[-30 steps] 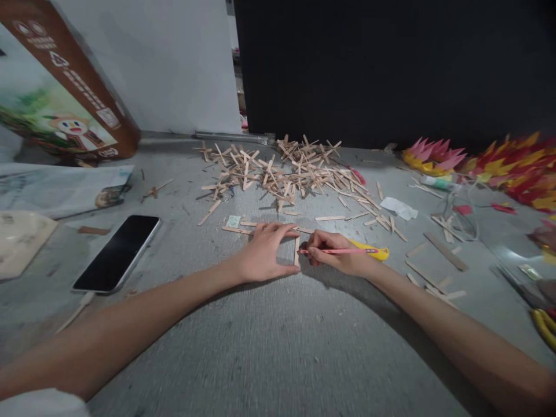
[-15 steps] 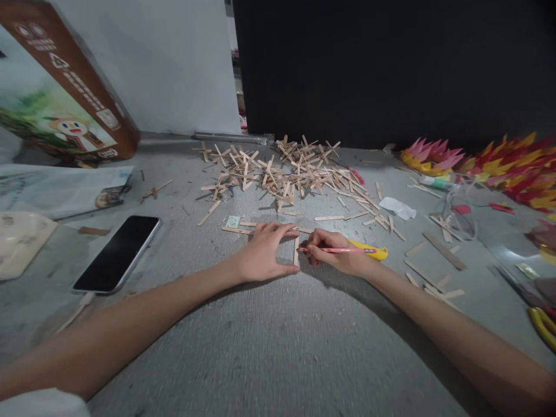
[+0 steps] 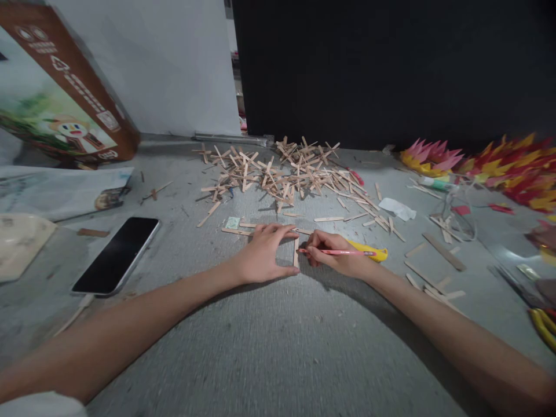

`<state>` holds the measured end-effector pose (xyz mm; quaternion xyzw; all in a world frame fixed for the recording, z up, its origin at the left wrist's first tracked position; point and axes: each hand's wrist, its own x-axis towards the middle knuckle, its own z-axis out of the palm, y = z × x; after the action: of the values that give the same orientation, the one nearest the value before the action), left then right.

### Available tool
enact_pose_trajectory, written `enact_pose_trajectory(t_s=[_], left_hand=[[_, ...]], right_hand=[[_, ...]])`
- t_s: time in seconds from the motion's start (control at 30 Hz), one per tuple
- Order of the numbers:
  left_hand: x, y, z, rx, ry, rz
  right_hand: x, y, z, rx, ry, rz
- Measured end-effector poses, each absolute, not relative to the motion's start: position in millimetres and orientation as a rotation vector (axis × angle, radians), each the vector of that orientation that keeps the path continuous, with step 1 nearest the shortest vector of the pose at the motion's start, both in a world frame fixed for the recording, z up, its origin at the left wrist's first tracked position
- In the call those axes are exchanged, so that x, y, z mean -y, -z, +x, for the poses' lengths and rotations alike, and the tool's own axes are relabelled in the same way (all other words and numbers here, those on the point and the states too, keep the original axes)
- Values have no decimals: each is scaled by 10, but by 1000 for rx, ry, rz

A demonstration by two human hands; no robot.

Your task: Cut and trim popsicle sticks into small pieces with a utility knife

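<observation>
My left hand [image 3: 263, 253] spans a short wooden craft stick [image 3: 296, 252] on the table, thumb at its near end and fingertips at its far end. In my right hand [image 3: 334, 258] is a slim pink pencil [image 3: 347, 252], pinched near its tip, which meets or nearly meets the stick's right side. More craft sticks lie just beyond the left fingers, one of them a flat stick [image 3: 237, 231]. A yellow object [image 3: 371, 250] lies behind the right hand, partly covered by it.
A heap of crossed craft sticks [image 3: 278, 174] spreads across the back. At left are a phone [image 3: 117, 255] on a cable and a printed box [image 3: 73, 98]. Loose sticks, scissors [image 3: 541, 324], white paper [image 3: 397, 208] and folded-paper pieces [image 3: 512, 168] occupy the right.
Both hands keep almost the same place and grip. The pencil's back end has dipped very slightly, and the view has shifted a touch.
</observation>
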<state>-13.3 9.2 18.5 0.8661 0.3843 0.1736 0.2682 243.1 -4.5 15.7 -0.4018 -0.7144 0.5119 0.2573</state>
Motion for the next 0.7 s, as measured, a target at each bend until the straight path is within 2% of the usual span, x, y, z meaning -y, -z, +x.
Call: enact_pose_trajectory(t_s=[0.7], left_hand=[[-83, -204, -130, -1048, -451, 2325]], right_hand=[[40, -169, 2425, 1954, -1395, -1082]])
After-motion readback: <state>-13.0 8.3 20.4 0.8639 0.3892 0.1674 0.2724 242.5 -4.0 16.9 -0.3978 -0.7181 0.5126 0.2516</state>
